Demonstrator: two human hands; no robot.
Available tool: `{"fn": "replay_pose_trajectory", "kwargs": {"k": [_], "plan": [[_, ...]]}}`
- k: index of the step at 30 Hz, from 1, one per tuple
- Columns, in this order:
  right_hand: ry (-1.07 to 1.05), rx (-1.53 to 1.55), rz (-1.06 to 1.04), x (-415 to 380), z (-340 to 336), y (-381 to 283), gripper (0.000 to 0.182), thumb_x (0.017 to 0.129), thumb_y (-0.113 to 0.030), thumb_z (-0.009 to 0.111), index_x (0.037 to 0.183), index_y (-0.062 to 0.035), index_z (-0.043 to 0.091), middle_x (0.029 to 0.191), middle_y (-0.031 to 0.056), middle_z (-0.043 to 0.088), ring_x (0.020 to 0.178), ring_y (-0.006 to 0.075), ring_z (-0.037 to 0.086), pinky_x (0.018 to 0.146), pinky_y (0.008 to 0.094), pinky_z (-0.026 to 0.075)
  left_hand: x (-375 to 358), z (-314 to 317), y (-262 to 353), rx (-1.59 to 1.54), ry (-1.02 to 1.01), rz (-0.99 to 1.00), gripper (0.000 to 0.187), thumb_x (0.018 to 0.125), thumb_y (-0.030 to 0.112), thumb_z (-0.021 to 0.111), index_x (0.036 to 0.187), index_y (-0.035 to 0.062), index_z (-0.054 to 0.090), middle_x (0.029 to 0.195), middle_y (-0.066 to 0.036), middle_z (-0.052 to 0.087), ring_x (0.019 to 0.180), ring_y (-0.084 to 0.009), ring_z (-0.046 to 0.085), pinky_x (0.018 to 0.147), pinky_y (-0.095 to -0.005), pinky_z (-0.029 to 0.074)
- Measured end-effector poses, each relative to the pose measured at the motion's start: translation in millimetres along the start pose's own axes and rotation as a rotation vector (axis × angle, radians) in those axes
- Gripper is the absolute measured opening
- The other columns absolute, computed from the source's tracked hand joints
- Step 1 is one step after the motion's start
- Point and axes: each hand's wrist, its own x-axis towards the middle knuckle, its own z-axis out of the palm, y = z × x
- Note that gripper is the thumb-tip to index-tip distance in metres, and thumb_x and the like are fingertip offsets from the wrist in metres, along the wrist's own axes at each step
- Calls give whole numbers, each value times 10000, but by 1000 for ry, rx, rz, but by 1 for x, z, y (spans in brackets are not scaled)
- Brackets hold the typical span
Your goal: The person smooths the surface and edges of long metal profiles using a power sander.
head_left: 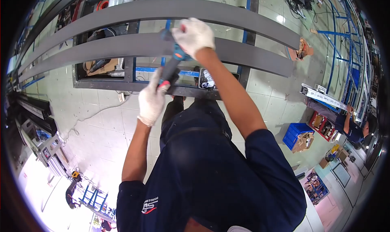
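Observation:
A dark power tool with blue parts is held in both my gloved hands over two long grey bars. My right hand, in a white glove, wraps round its upper end. Lower down, my left hand, also white-gloved, closes on the tool's dark lower end beside a red part. The tool's head is blurred and lies over the nearer grey bar. Behind it runs the farther grey bar. Both bars rest across a dark frame with blue crosspieces.
An open box with tools sits at the frame's left. A small black tray is near my waist. A blue crate stands on the floor at right. Another person works at the far right. A cable crosses the floor.

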Motion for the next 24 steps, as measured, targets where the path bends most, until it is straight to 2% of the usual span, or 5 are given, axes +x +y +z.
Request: {"fn": "replay_pose_trajectory", "kwargs": {"k": [2, 8, 14, 21, 24], "plan": [[69, -5, 22, -24, -27, 56, 383, 1006, -475, 689, 873, -122, 757, 1000, 150, 726, 1006, 384, 741, 894, 530, 589, -1, 23, 47, 16, -178, -86, 612, 1075, 205, 770, 1655, 160, 578, 1168, -310, 787, 1070, -478, 805, 848, -498, 639], [215, 14, 316, -90, -113, 208, 470, 979, -484, 776, 881, -28, 716, 926, 204, 706, 867, 434, 688, 800, 515, 532, 11, 127, 118, 35, -362, 325, 639, 1093, 364, 712, 1664, 171, 500, 1042, -224, 794, 923, -437, 796, 756, -544, 622], [285, 75, 563, -129, -161, 309, 463, 976, -427, 770, 952, 31, 702, 967, 275, 708, 898, 482, 670, 837, 517, 533, 25, 183, 173, 60, -565, 390, 632, 1116, 461, 661, 1671, 201, 507, 996, -203, 780, 860, -442, 783, 730, -562, 606], [177, 87, 437, -98, -126, 192, 515, 989, -494, 739, 862, 4, 703, 900, 251, 700, 852, 453, 673, 797, 543, 515, 20, 122, 120, 53, -454, 233, 633, 1063, 374, 759, 1641, 191, 578, 1355, -210, 778, 1107, -450, 783, 889, -519, 640], [182, 34, 251, -70, -70, 132, 445, 996, -488, 680, 865, -70, 762, 994, 202, 750, 973, 438, 735, 858, 542, 574, 7, 68, 76, 3, -313, 94, 626, 1056, 263, 780, 1651, 215, 591, 1303, -218, 797, 1123, -466, 785, 900, -548, 634]]}}
